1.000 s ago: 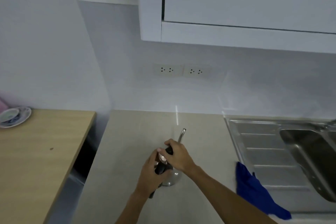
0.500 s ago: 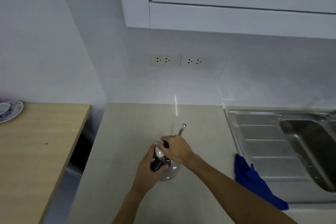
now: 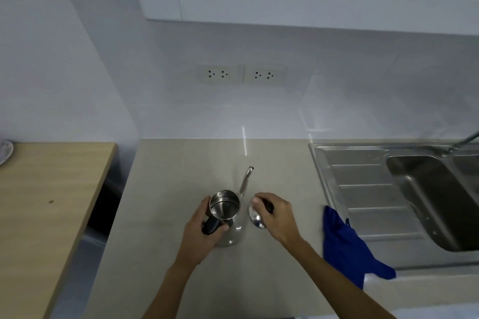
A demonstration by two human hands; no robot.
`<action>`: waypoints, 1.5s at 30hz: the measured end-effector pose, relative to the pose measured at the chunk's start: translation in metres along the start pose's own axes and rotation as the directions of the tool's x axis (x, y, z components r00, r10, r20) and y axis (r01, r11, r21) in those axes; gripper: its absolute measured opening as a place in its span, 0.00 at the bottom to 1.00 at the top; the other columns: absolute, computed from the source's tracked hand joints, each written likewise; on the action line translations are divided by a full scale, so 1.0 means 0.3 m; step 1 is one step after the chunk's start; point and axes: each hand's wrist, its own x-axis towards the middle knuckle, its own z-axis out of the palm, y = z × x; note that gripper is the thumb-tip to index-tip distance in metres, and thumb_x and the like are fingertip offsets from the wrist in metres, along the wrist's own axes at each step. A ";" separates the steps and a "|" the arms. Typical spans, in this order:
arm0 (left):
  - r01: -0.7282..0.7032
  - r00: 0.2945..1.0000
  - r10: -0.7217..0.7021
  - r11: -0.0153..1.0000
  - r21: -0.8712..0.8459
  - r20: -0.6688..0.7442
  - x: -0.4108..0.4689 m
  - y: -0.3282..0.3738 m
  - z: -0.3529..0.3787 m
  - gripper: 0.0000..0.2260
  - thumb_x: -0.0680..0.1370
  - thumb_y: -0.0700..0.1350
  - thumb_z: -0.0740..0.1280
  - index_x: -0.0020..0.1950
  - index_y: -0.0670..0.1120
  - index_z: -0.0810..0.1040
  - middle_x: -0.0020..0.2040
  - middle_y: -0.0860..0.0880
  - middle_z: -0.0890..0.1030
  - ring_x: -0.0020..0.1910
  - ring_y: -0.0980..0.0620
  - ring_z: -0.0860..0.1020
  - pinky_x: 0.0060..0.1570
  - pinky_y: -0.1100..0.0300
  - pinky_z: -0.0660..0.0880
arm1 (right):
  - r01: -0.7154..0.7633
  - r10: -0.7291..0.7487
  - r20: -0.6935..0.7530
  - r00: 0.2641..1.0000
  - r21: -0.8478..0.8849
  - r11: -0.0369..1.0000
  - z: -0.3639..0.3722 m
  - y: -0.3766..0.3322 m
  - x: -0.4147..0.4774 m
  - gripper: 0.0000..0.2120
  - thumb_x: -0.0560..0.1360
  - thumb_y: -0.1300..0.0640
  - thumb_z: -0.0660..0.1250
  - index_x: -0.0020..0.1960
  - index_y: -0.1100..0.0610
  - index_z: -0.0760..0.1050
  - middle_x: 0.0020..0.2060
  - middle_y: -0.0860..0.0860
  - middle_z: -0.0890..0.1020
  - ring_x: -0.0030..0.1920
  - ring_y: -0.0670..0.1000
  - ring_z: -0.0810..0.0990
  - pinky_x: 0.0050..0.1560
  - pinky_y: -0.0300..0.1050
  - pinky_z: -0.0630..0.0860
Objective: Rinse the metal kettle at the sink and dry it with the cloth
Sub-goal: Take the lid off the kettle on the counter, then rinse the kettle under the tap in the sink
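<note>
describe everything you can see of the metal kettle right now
The metal kettle is small, shiny, steel-looking, and stands upright on the beige counter. Its mouth is open, showing a bare interior. A thin curved spout rises from its far side. The left hand grips its black handle; its lid is beside it under the right hand.

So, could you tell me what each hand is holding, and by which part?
The left hand holds the kettle by its black handle. The right hand holds the lid by its black knob.

Dim cool light, soft focus, wide-angle bending
</note>
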 end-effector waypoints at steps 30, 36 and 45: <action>0.074 0.997 -0.074 0.997 0.006 0.020 -0.019 0.021 -0.011 0.42 0.70 0.47 0.79 0.79 0.56 0.62 0.62 0.61 0.78 0.53 0.50 0.81 0.51 0.57 0.82 | -0.153 0.279 0.134 0.951 -0.582 0.799 -0.022 0.397 -0.341 0.44 0.70 0.25 0.35 0.65 0.49 0.73 0.62 0.48 0.73 0.62 0.51 0.72 0.62 0.47 0.70; 0.158 0.963 -0.185 0.977 -0.145 -0.196 -0.097 -0.027 0.006 0.14 0.74 0.58 0.73 0.51 0.49 0.80 0.44 0.54 0.85 0.49 0.49 0.83 0.45 0.54 0.78 | -0.343 0.393 0.153 0.907 -0.275 0.898 0.031 0.252 -0.150 0.21 0.80 0.39 0.56 0.62 0.52 0.76 0.57 0.50 0.79 0.57 0.49 0.76 0.58 0.41 0.72; 0.211 0.967 -0.236 0.954 -0.215 -0.097 -0.080 -0.046 0.045 0.32 0.71 0.70 0.61 0.26 0.41 0.69 0.22 0.43 0.65 0.24 0.51 0.64 0.31 0.58 0.60 | -0.706 0.608 0.373 0.701 0.241 0.666 0.203 0.067 -0.098 0.19 0.81 0.36 0.51 0.57 0.43 0.76 0.54 0.42 0.82 0.56 0.48 0.79 0.51 0.49 0.78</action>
